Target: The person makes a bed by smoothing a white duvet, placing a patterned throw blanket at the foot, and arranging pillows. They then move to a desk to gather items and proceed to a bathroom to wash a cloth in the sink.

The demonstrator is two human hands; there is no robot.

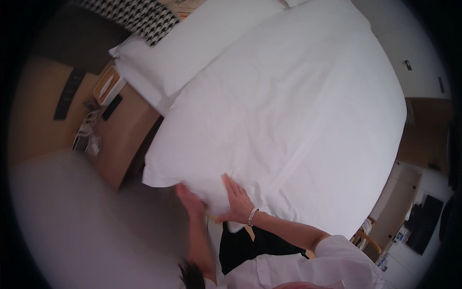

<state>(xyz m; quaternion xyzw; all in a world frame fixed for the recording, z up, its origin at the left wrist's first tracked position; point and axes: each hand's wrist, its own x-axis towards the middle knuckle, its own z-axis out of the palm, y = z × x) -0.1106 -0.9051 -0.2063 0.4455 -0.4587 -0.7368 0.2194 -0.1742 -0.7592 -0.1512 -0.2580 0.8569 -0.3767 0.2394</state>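
A large white duvet [281, 119] spreads over the bed, its surface softly creased. My left hand [190, 200], blurred, is at the duvet's near edge, with its fingers partly hidden beneath the fabric. Just right of it, my right hand [236, 204], with a bracelet at the wrist, rests against the top of the same edge; its thumb is low by the rim, and whether it pinches the cloth is not plain. A white pillow [191, 39] lies at the head end, beyond the duvet.
A wooden bedside table [126, 126] at the left holds a tissue box [108, 85], a black remote-like object [112, 107] and white cables [88, 126]. A houndstooth cushion [140, 18] leans at the upper left. A wooden chair [370, 242] and a dark screen [426, 224] stand at the right.
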